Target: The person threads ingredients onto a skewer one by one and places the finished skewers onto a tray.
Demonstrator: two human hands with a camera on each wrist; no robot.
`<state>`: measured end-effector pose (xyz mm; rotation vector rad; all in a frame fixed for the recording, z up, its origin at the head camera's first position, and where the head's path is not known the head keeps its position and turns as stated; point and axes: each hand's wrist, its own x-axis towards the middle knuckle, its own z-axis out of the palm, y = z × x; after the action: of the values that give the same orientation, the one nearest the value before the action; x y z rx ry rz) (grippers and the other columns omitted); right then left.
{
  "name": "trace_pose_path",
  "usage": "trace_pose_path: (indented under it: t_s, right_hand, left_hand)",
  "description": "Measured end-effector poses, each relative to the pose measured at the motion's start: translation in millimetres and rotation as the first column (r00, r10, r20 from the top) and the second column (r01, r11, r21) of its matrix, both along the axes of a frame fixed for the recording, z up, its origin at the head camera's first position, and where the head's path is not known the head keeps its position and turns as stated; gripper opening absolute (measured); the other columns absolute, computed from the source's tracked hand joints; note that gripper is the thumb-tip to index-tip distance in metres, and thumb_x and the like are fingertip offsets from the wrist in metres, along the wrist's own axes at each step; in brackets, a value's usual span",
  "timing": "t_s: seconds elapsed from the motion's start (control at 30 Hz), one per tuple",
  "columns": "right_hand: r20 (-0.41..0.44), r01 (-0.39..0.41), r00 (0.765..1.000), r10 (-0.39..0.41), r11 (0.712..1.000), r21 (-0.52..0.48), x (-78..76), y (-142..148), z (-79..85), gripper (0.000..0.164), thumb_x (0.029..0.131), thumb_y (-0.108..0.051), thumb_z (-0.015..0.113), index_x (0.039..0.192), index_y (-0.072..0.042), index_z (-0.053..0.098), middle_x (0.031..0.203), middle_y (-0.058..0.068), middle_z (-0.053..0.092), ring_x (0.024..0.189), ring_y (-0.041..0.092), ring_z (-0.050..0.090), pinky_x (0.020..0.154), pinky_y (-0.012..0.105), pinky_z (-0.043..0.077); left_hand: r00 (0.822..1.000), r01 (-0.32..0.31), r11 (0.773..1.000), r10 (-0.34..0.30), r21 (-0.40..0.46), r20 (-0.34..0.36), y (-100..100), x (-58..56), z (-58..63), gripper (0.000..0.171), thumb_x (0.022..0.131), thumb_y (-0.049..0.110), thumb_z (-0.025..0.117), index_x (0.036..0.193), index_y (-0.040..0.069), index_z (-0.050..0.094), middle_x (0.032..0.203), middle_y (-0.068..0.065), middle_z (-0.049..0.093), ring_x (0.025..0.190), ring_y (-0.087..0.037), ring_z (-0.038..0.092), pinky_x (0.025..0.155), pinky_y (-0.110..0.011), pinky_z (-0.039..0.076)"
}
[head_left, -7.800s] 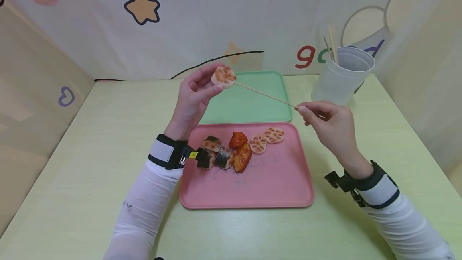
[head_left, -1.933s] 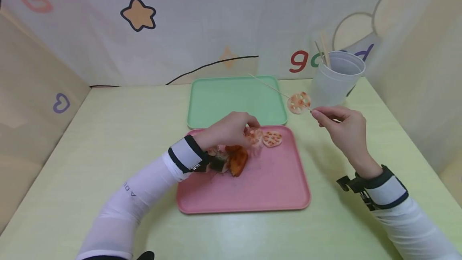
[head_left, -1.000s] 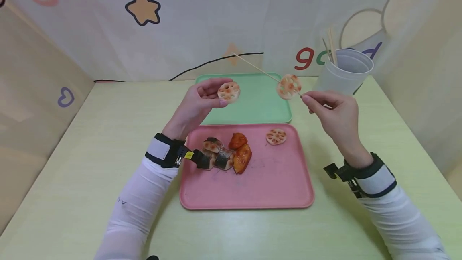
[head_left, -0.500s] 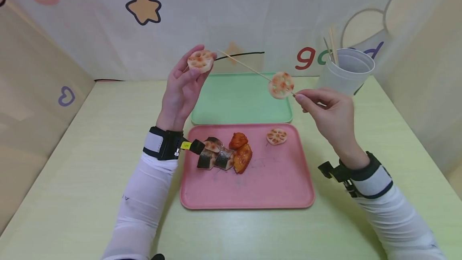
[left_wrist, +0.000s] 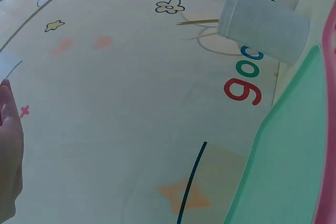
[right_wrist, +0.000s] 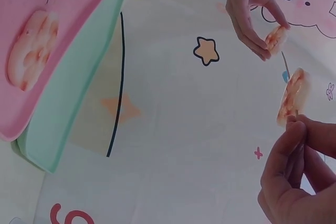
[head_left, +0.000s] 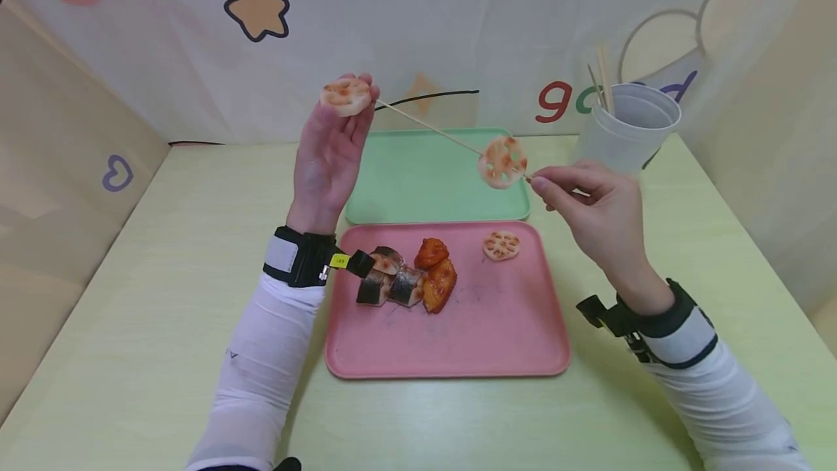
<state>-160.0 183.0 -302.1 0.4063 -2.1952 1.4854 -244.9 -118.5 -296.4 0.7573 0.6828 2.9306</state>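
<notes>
In the head view my right hand (head_left: 598,216) pinches a thin wooden skewer (head_left: 431,127) close to its lower end. One lotus root slice (head_left: 503,163) is threaded on it, just ahead of those fingertips. Raised at the upper left, my left hand (head_left: 330,155) holds a second lotus root slice (head_left: 346,97) between thumb and fingers. The skewer's far end reaches this slice's edge; whether it has entered cannot be told. Both held slices also show in the right wrist view, beside my right hand (right_wrist: 299,166). The left wrist view catches only a sliver of my left hand (left_wrist: 9,156).
A pink tray (head_left: 451,347) bears one lotus root slice (head_left: 501,246), several dark-skinned fish-like pieces (head_left: 407,286) and two orange-brown meat-like pieces (head_left: 439,286). Behind it lies a green tray (head_left: 425,187). A whitish cup (head_left: 621,129) with skewers stands at the back right.
One slice got threaded on the skewer. My left hand then picked another from the pink tray and raised it up and left. Lately the skewer has shifted left, its tip meeting that slice.
</notes>
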Motion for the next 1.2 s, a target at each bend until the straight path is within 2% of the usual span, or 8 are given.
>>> trace_pose_path:
  t_s: [0.1,0.3,0.6,0.87,1.03,1.2]
  right_hand:
    - [0.007,-0.025,1.000,0.025,1.000,-0.019,1.5,0,-2.4,0.014,0.081,0.000,0.072,0.093,0.008,0.072,0.073,-0.009,0.063,0.065,0.007,0.058,0.053,0.013,0.048]
    - [0.012,-0.045,0.999,0.045,0.998,-0.034,3.3,-2,-2.2,0.016,0.081,-0.002,0.072,0.095,0.007,0.072,0.075,-0.007,0.064,0.066,0.008,0.060,0.060,0.014,0.052]
    - [0.016,-0.037,0.999,0.037,0.999,-0.022,1.3,-2,-4.0,0.016,0.081,-0.001,0.072,0.095,0.008,0.072,0.074,-0.008,0.063,0.066,0.007,0.059,0.056,0.013,0.050]
    - [0.027,-0.021,0.999,0.021,1.000,0.001,10.1,-8,6.2,0.015,0.082,0.002,0.070,0.094,0.011,0.070,0.071,-0.012,0.060,0.064,0.005,0.057,0.050,0.012,0.045]
    - [0.029,-0.011,1.000,0.010,1.000,0.017,2.1,-2,-3.4,0.015,0.081,-0.003,0.072,0.095,0.005,0.073,0.073,-0.010,0.062,0.065,0.006,0.059,0.051,0.014,0.046]
    - [0.035,-0.013,0.999,0.013,1.000,0.009,-1.1,0,-7.6,0.017,0.081,-0.006,0.073,0.095,0.003,0.073,0.074,-0.008,0.063,0.066,0.008,0.059,0.055,0.014,0.050]
  left_hand:
    - [1.000,-0.016,1.000,0.016,-0.026,0.008,-1,1.7,-3.8,0.064,0.073,0.014,0.082,0.126,-0.002,0.049,0.126,-0.018,0.054,0.114,-0.028,0.058,0.100,-0.028,0.046]
    - [0.999,-0.027,0.998,0.025,-0.048,-0.038,0,3.2,-5.3,0.057,0.076,0.012,0.079,0.124,-0.002,0.052,0.125,-0.018,0.056,0.113,-0.028,0.060,0.098,-0.028,0.047]
    - [0.999,-0.012,0.998,0.009,-0.057,-0.040,0,0.3,-8.1,0.056,0.075,0.009,0.080,0.123,-0.002,0.054,0.124,-0.018,0.057,0.113,-0.028,0.060,0.098,-0.029,0.048]
    - [1.000,-0.017,0.998,0.016,-0.056,-0.013,1,0.6,-9.3,0.057,0.074,0.008,0.080,0.124,-0.003,0.053,0.124,-0.019,0.056,0.112,-0.029,0.060,0.097,-0.029,0.048]
    - [1.000,-0.027,0.997,0.026,-0.075,-0.012,2,0.7,-9.1,0.058,0.073,0.009,0.081,0.123,-0.003,0.053,0.123,-0.019,0.056,0.111,-0.029,0.061,0.097,-0.029,0.048]
    - [0.999,-0.036,0.993,0.034,-0.115,-0.021,4,0.6,-9.4,0.055,0.074,0.009,0.081,0.121,-0.002,0.055,0.123,-0.020,0.056,0.110,-0.029,0.061,0.097,-0.030,0.048]
